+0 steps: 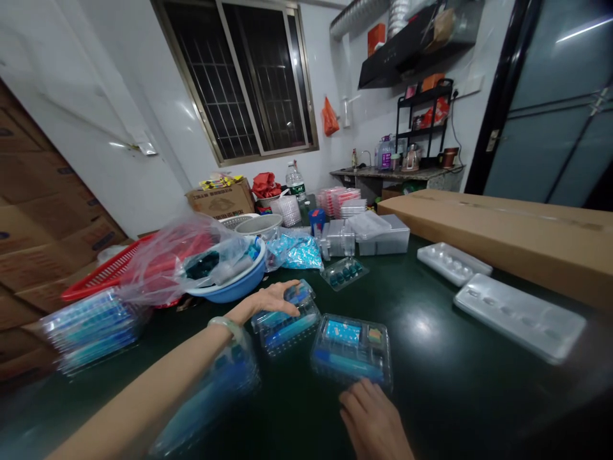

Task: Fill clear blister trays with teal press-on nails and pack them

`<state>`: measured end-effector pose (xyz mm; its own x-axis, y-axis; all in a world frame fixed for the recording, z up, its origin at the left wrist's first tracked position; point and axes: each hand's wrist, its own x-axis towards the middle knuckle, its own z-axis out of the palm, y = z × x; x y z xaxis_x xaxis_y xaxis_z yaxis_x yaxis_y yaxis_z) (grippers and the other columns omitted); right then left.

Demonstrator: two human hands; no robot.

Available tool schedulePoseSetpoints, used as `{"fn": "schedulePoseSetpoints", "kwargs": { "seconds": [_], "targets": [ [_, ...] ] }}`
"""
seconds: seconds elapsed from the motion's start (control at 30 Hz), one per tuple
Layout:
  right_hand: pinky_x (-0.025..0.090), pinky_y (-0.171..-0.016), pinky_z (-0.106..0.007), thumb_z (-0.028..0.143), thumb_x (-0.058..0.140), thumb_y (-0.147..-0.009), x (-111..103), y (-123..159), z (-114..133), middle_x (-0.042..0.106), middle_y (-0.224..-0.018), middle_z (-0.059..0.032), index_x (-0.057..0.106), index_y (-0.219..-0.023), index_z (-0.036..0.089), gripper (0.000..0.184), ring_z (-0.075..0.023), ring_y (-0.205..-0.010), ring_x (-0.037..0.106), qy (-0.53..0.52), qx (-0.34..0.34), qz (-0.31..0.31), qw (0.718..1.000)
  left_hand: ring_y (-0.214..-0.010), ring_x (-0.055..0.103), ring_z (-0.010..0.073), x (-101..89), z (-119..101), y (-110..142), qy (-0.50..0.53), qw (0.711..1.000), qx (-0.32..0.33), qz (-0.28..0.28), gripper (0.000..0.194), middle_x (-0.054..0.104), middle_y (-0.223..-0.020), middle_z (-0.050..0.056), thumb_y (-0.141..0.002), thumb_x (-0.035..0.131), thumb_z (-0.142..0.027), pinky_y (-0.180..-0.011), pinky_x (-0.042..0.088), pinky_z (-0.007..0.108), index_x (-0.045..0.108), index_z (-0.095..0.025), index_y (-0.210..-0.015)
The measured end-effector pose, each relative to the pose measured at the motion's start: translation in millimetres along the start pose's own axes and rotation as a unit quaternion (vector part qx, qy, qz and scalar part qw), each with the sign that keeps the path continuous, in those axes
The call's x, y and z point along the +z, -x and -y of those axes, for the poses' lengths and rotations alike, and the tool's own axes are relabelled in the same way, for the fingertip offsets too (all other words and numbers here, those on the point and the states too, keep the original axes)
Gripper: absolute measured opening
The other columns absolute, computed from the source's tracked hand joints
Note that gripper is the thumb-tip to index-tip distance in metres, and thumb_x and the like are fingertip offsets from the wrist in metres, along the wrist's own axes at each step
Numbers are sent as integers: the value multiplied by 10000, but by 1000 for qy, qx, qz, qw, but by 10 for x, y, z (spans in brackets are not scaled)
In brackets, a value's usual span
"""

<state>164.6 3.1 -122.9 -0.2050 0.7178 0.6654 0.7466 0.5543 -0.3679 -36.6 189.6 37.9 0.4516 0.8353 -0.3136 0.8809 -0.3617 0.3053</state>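
On a dark green table (431, 402) in a white-walled room, a clear compartment tray (363, 349) of blue items (343, 333) lies just beyond the right hand (372, 416), whose fingers bunch together at its near edge; whether they grip it cannot be told. Beside it, the left hand (268, 303), thumb and fingers apart, spreads over filled trays (283, 347). Level handling by the rims should best keep contents seated. Farther out stands a blue basin (228, 294).

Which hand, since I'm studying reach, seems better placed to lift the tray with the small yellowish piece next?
Probably the right hand: it's by the near edge of that tray, while the left hand reaches over other trays.
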Motion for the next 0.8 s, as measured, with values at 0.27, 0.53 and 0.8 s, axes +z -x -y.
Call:
{"fn": "schedulePoseSetpoints", "kwargs": {
  "seconds": [0.27,0.53,0.8],
  "targets": [
    [424,-634,-283,197,376,-851,-7,58,-56,607,-783,-26,566,-887,228,196,-166,-704,575,34,-40,9,999,-1128,336,413,-249,-185,363,-108,988,-55,-97,977,416,-1232,113,-472,642,-563,-903,212,558,245,-317,-1330],
    [452,-595,-256,320,371,-875,39,108,-245,638,-807,-20,575,-930,240,226,-155,-706,606,65,-117,34,990,-1021,421,351,-153,64,1517,-154,969,-135,-136,969,453,-1146,94,-491,589,-625,-864,287,483,223,-326,-1337],
    [437,-610,-283,209,340,-875,32,118,-127,607,-762,-36,577,-878,214,236,-164,-691,581,55,-79,6,995,-1169,305,410,279,416,1630,-139,973,-170,-68,1073,355,-1307,179,-439,553,-725,-880,248,533,162,-321,-1354]
  ]
}}
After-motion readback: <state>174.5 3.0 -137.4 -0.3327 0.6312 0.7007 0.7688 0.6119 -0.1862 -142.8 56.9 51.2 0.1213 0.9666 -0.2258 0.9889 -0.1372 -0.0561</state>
